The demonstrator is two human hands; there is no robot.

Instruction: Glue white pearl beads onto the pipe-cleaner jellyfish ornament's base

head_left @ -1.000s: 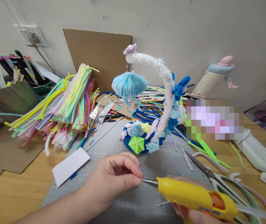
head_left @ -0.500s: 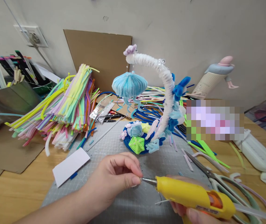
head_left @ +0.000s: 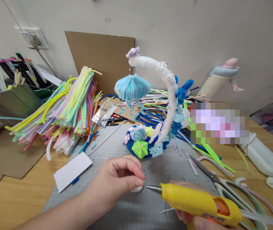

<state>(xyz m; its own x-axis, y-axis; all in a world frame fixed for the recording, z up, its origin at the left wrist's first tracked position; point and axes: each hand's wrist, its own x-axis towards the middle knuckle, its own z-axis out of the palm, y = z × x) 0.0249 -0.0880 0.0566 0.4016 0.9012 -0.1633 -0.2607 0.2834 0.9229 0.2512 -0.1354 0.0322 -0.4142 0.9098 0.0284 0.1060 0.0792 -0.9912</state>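
Note:
My left hand (head_left: 123, 180) is closed in a pinch on a small whitish, partly see-through piece (head_left: 136, 188); most of it is hidden under the thumb. In my right hand (head_left: 186, 210) is a yellow hot glue gun (head_left: 189, 199), a clear glue stick (head_left: 258, 215) coming out of its back end. The gun's metal nozzle points left, slightly apart from the left fingertips. Behind the hands stands a pipe-cleaner ornament: a white curved arch (head_left: 171, 92), a hanging light-blue jellyfish (head_left: 133, 88), and a blue base (head_left: 129, 147) bearing a green star (head_left: 140, 149).
Bundled pastel pipe cleaners (head_left: 71, 111) lie at left, near a white card (head_left: 73, 171). Scissors (head_left: 222, 185) rest right of the glue gun. A grey cutting mat (head_left: 107, 150) lies beneath the hands. Cardboard (head_left: 100, 64) leans on the wall. Part of the right side is blurred out.
The glue gun's nozzle has drawn back slightly from the left fingertips, leaving a small gap. More of the pale piece shows below my left thumb.

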